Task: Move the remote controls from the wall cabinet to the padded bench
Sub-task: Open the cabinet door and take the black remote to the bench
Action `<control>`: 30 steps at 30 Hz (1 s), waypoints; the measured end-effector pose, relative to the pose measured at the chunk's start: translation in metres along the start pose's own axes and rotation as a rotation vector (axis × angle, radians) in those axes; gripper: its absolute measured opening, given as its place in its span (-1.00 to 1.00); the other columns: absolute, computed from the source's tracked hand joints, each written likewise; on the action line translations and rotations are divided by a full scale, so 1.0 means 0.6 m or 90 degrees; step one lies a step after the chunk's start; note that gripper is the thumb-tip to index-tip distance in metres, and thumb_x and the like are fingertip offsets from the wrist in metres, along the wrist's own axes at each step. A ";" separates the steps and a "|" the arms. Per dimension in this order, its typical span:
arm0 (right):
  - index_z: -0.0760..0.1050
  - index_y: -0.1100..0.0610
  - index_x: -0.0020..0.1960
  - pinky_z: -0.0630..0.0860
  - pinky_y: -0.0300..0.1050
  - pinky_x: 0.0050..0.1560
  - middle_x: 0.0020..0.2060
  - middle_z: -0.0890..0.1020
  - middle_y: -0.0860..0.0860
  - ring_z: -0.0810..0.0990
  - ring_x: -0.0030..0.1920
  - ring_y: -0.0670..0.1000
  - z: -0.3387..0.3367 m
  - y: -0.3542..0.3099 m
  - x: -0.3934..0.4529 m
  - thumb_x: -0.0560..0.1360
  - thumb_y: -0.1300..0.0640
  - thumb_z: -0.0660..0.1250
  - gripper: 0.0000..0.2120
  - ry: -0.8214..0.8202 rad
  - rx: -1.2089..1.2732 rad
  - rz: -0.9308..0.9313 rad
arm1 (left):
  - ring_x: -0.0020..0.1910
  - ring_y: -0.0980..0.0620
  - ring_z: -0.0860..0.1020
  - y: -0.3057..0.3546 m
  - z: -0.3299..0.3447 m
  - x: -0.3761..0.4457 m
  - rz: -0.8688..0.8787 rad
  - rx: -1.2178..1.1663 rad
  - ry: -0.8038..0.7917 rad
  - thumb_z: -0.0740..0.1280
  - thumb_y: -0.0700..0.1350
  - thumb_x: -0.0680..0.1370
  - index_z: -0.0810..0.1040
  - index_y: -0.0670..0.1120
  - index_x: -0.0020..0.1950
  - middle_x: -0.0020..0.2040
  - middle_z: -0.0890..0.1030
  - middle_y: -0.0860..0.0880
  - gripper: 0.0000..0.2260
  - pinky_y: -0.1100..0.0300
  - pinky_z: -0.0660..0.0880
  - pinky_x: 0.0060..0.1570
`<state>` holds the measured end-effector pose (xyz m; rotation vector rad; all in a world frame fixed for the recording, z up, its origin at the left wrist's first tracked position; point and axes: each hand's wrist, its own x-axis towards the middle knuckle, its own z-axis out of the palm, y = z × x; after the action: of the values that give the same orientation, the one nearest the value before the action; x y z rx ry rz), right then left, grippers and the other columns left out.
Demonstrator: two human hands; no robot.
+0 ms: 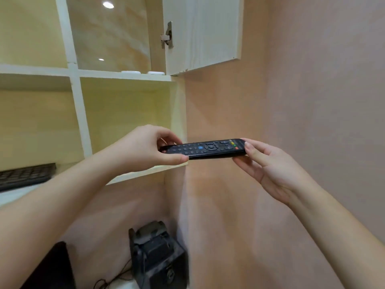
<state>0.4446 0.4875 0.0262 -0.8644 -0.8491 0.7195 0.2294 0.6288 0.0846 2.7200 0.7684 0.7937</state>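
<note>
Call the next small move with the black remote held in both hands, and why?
Probably release one hand and carry the black remote down toward the bench, which is out of view. The left hand pinches one end, the right hand the other, and it is already clear of the cabinet. Two white items remain on the upper shelf.

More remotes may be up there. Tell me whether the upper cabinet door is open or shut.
Open. The cabinet door stands swung out, its hinge exposed, and two white objects show on the shelf inside.
</note>
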 end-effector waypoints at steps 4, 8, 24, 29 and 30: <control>0.51 0.31 0.21 0.56 -0.14 0.14 0.08 0.63 0.12 0.64 0.03 -0.05 -0.083 -0.023 -0.054 0.58 0.23 0.21 -0.74 0.055 -0.007 -0.007 | -0.22 0.35 0.56 0.070 0.069 0.000 0.021 -0.017 -0.021 0.44 0.24 0.33 0.63 0.13 -0.04 -0.20 0.64 0.22 -0.70 0.38 0.45 -0.22; 0.52 0.30 0.17 0.56 -0.13 0.13 0.10 0.62 0.14 0.61 0.08 0.00 -0.150 -0.041 -0.107 0.57 0.26 0.21 -0.77 0.108 0.015 -0.020 | -0.19 0.33 0.58 0.129 0.132 -0.004 0.038 -0.072 -0.030 0.47 0.20 0.35 0.63 0.13 0.00 -0.14 0.65 0.21 -0.71 0.28 0.53 -0.05; 0.51 0.30 0.16 0.58 -0.15 0.08 0.11 0.60 0.17 0.60 0.11 0.04 -0.284 -0.092 -0.312 0.54 0.29 0.23 -0.78 0.384 0.006 -0.078 | -0.11 0.34 0.62 0.268 0.315 0.014 0.190 -0.338 -0.156 0.54 -0.02 0.35 0.60 0.08 0.11 -0.04 0.67 0.15 -0.65 0.59 0.39 -0.17; 0.51 0.28 0.17 0.59 -0.17 0.07 0.09 0.63 0.16 0.66 0.01 -0.02 -0.278 -0.095 -0.389 0.53 0.28 0.25 -0.77 0.493 -0.039 -0.120 | -0.13 0.28 0.65 0.305 0.359 0.011 0.243 -0.431 -0.252 0.54 -0.02 0.35 0.60 0.11 0.09 -0.06 0.69 0.12 -0.67 0.52 0.43 -0.16; 0.49 0.29 0.21 0.59 -0.18 0.07 0.11 0.62 0.17 0.66 0.00 -0.02 -0.276 -0.094 -0.407 0.53 0.28 0.25 -0.74 0.522 -0.042 -0.133 | -0.12 0.26 0.65 0.316 0.369 0.009 0.251 -0.457 -0.278 0.54 -0.02 0.36 0.60 0.11 0.09 -0.06 0.69 0.11 -0.67 0.48 0.45 -0.15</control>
<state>0.4814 0.2050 -0.0688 -1.0007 -0.2168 0.1128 0.4353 0.4610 -0.0351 2.2475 -0.1431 0.3915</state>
